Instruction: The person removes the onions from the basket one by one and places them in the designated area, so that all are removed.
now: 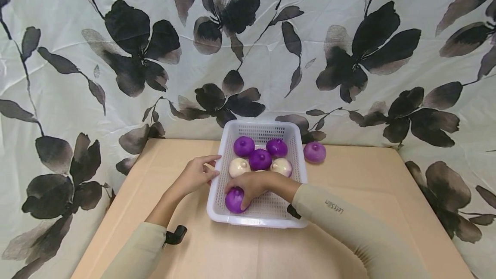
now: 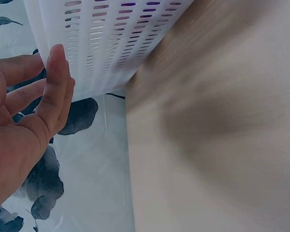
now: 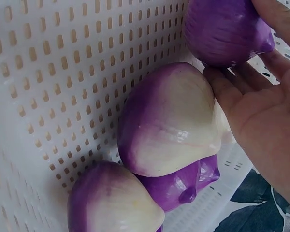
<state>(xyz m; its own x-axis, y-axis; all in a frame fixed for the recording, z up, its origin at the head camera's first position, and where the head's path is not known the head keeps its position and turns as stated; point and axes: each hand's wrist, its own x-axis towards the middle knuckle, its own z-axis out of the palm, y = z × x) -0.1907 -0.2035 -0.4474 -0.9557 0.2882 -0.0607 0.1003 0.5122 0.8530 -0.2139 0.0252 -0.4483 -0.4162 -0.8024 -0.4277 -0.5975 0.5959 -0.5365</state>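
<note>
Placing step: right hand [image 1: 253,185] grips a purple onion [image 1: 234,200] at the basket [image 1: 217,210]'s near-left corner; left hand [image 1: 195,175], fingers straight, steadies the rim; next, let go

Your right hand [image 1: 253,184] hides part of an onion [image 1: 234,199] in the basket [image 1: 217,210], the right wrist view cuts off three onions, and the left wrist view blurs the table [image 2: 217,135].
</note>
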